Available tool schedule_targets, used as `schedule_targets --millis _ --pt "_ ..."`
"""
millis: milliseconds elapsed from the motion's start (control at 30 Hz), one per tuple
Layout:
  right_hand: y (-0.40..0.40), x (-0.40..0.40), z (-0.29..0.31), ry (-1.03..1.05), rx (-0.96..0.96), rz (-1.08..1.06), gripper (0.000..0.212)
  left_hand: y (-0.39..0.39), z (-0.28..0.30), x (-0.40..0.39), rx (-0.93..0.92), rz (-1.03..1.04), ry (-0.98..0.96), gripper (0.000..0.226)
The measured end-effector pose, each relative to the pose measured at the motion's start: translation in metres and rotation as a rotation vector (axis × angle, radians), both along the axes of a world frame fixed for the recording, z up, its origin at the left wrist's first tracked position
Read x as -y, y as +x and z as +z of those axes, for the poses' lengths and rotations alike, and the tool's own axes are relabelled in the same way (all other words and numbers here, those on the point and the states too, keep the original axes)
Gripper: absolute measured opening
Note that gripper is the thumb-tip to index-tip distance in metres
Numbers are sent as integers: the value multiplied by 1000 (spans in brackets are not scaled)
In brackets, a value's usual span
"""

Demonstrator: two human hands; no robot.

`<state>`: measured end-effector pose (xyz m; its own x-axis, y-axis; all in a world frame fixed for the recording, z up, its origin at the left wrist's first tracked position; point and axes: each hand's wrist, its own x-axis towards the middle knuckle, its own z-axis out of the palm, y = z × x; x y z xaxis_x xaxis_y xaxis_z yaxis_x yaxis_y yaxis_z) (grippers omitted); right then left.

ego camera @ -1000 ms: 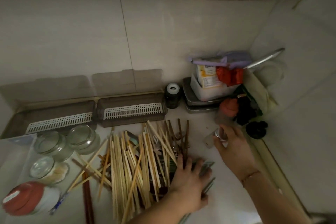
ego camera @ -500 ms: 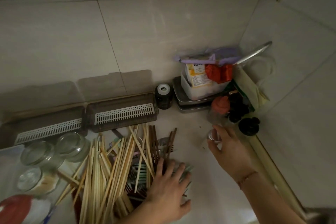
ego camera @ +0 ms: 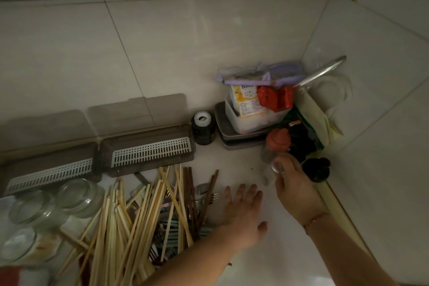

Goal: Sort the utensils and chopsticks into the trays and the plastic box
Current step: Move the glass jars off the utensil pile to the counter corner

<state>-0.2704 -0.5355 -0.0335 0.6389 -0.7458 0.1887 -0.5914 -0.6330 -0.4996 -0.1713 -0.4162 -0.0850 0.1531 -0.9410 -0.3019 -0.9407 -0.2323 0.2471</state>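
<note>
Chopsticks [ego camera: 130, 223] lie heaped with forks [ego camera: 204, 195] on the near-left counter, just near of two slotted trays [ego camera: 148, 151] along the far wall. Glass jars [ego camera: 76, 195] crowd the heap's left side. The left hand [ego camera: 241, 213] rests flat beside the heap, fingers spread, gripping nothing. The right hand [ego camera: 292, 186] pinches a small clear glass [ego camera: 277, 166] near the right corner clutter: an orange-capped bottle [ego camera: 277, 144], dark lids [ego camera: 316, 168] and stacked containers [ego camera: 243, 123].
</note>
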Motion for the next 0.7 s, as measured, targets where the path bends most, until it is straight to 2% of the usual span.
schedule_targets --millis 167,400,467,600,700 --pt "1 -3 -7 -13 75 -68 40 -8 5 17 -155 -3 -63 90" --pt "-1 9 -8 -20 -25 -107 37 -13 4 31 -192 27 -74 91" --pt "-2 6 -5 -32 -50 -107 41 -8 10 27 -202 18 -109 86" --pt "8 -22 4 -296 -30 -211 49 29 37 -10 -179 90 -324 67" --pt "46 -61 16 -364 91 -116 49 76 61 -66 -118 239 -475 54"
